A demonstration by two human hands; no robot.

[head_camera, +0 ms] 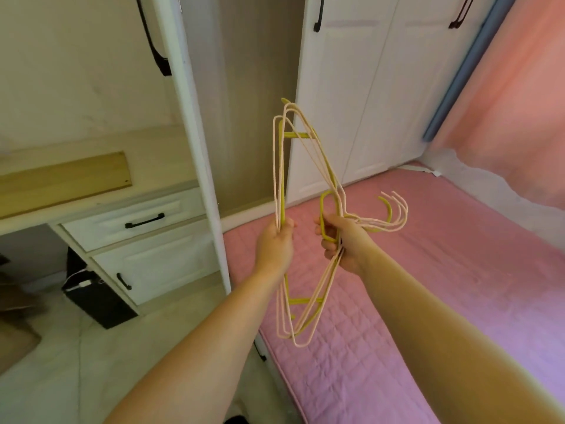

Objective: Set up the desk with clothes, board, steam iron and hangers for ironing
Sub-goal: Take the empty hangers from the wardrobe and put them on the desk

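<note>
A bunch of several thin hangers, pale pink and yellow-green, hangs upright in front of me over the edge of a pink bed. My left hand grips the straight bottom bars of the bunch. My right hand grips the necks, with the hooks sticking out to the right. The desk stands at the left, pale wood with white drawers. No iron, board or clothes are in view.
A pink quilted bed fills the lower right. White wardrobe doors stand behind the hangers, with a narrow gap beside a white upright panel. A black box sits on the tiled floor under the desk.
</note>
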